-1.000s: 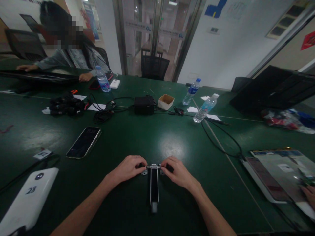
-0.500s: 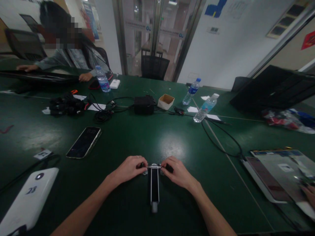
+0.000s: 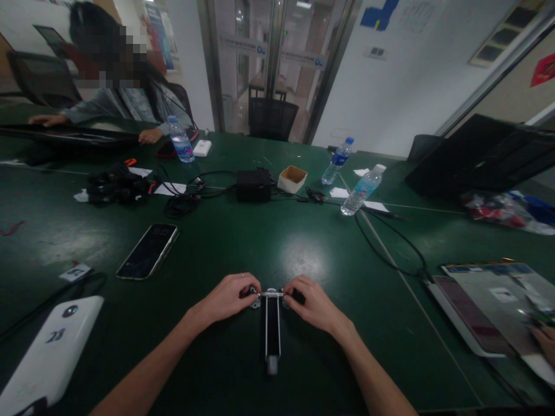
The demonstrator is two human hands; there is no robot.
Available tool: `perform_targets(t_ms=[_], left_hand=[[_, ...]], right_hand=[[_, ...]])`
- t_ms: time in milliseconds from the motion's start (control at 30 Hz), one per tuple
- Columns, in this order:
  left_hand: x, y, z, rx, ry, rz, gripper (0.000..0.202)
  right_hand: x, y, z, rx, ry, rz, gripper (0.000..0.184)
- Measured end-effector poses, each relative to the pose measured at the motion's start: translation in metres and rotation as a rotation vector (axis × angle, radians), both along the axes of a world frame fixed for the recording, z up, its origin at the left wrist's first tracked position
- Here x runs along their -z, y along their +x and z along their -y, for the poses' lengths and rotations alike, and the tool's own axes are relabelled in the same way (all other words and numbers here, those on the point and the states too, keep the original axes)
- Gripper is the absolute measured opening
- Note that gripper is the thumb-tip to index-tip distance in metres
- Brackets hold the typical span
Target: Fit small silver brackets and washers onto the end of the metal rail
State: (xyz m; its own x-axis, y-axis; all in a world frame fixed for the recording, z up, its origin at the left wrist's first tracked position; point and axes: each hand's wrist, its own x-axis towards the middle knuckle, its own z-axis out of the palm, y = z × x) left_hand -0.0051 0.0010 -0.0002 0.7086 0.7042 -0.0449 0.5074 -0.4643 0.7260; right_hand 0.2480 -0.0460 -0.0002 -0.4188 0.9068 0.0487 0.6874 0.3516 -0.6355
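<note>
Left hand point(image 3: 231, 296), right hand point(image 3: 315, 300) on metal crossbar point(image 3: 272, 294)

My one camera sits on my head and looks forward and down across the green tabletop point(image 3: 234, 242), my left hand point(image 3: 229, 296) and right hand point(image 3: 313, 301) near at lower centre, the glass doors point(image 3: 272, 69) well beyond.

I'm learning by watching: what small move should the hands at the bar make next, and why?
Probably nudge both ends of the bar gently and evenly: the left hand pinches one end, the right hand the other, and it crosses the far end of the device, so one-sided pressure might skew it.
</note>
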Motion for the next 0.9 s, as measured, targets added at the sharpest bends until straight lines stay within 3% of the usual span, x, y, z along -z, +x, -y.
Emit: perform_targets(t_ms=[233, 900], left_hand=[[-0.0003, 0.001, 0.0, -0.014, -0.006, -0.074, 0.016], [-0.0062, 0.0022, 0.0028, -0.056, 0.031, 0.034, 0.022]], right_hand=[[-0.001, -0.0006, -0.0006, -0.007, 0.011, -0.003, 0.006], [-0.003, -0.0016, 0.0005, 0.003, 0.002, -0.003, 0.007]])
